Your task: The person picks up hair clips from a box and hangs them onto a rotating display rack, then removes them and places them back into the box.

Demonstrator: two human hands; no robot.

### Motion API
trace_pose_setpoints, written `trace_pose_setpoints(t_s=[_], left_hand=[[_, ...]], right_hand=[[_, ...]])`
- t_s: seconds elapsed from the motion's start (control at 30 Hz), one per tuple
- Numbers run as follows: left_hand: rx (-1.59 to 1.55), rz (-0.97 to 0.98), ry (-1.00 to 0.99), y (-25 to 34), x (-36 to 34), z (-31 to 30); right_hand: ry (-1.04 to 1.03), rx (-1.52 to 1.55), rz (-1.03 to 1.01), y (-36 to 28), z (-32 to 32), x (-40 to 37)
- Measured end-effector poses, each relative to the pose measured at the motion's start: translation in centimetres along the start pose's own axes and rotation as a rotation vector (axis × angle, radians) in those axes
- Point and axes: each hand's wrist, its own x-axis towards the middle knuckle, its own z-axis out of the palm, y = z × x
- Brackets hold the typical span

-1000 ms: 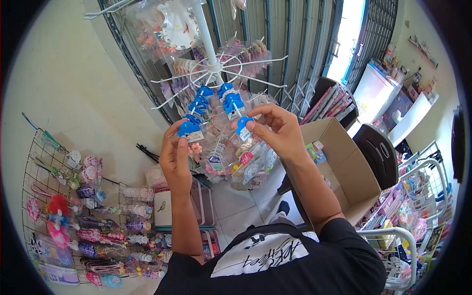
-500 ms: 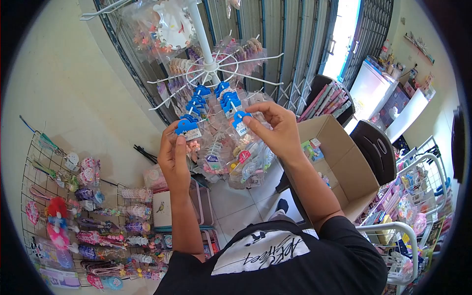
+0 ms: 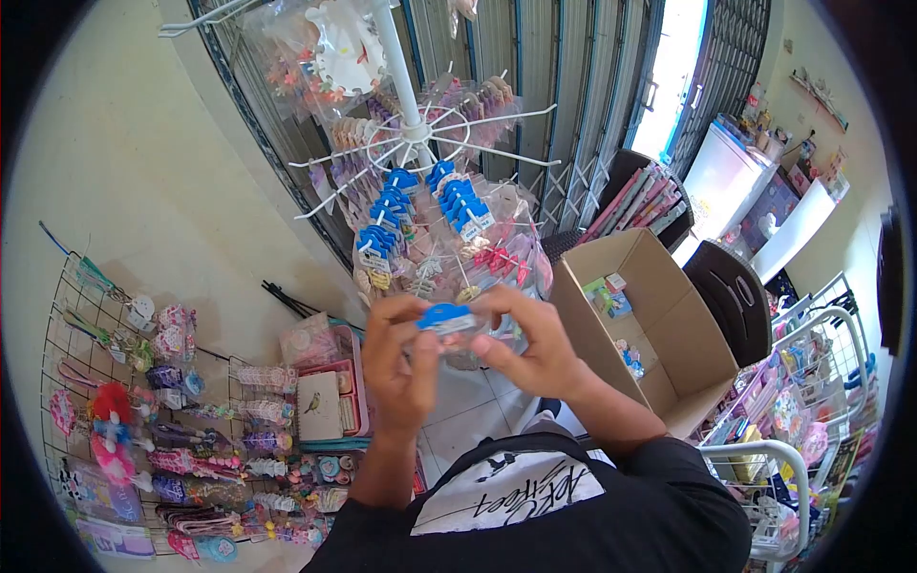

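A small clear packet with a blue header card is pinched between my two hands in front of my chest. My left hand grips its left side, fingers curled and thumb up. On the other side, the fingers and thumb of my right hand close on its right edge. The packet's contents look pinkish but are blurred. Just beyond my hands stands a white display rack. Rows of similar blue-topped packets hang from its prongs, with more bagged accessories beneath, partly hidden by my hands.
An open cardboard box with a few small packs inside stands to the right, by a dark chair. A wire grid full of hair accessories is at left. A white wire rack of goods stands at right.
Both hands have come down and inward from the rack, meeting around one blue-topped packet. The right hand has left the packet it was touching on the rack.
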Motion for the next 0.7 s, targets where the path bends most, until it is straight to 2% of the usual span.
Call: trace_pose_setpoints(t_s=[0.07, 0.1, 0.17, 0.23, 0.3, 0.33, 0.4, 0.5, 0.7], left_hand=[[-0.022, 0.058, -0.082, 0.4, 0.0, 1.4], [-0.035, -0.002, -0.108, 0.8, 0.1, 1.5], [-0.001, 0.012, -0.081, 0.4, 0.7, 1.3], [0.035, 0.028, -0.057, -0.2, 1.6, 1.0], [-0.151, -0.159, 0.225, -1.2, 2.3, 0.8], [-0.154, -0.157, 0.223, -1.4, 2.9, 0.3], [-0.316, -0.345, 0.12, -1.7, 4.0, -1.0], [-0.276, -0.413, 0.04, -2.4, 4.6, -1.3], [-0.278, -0.402, 0.02, -2.2, 3.9, -1.6]], right_hand=[[-0.031, 0.001, -0.026, 0.6, 0.4, -0.5], [0.013, 0.038, 0.011, 0.9, 0.3, -0.4], [0.053, 0.075, 0.045, 1.5, -0.3, 0.2], [0.133, 0.14, 0.212, 2.2, -1.4, 1.1], [0.192, 0.159, 0.23, 2.6, -1.4, 2.1], [0.249, 0.177, 0.244, 2.8, -1.5, 2.5], [0.24, 0.098, 0.248, 3.5, -1.7, 2.6], [0.225, 0.093, 0.298, 3.7, -1.6, 3.0], [0.243, 0.14, 0.321, 3.8, -2.0, 2.3]])
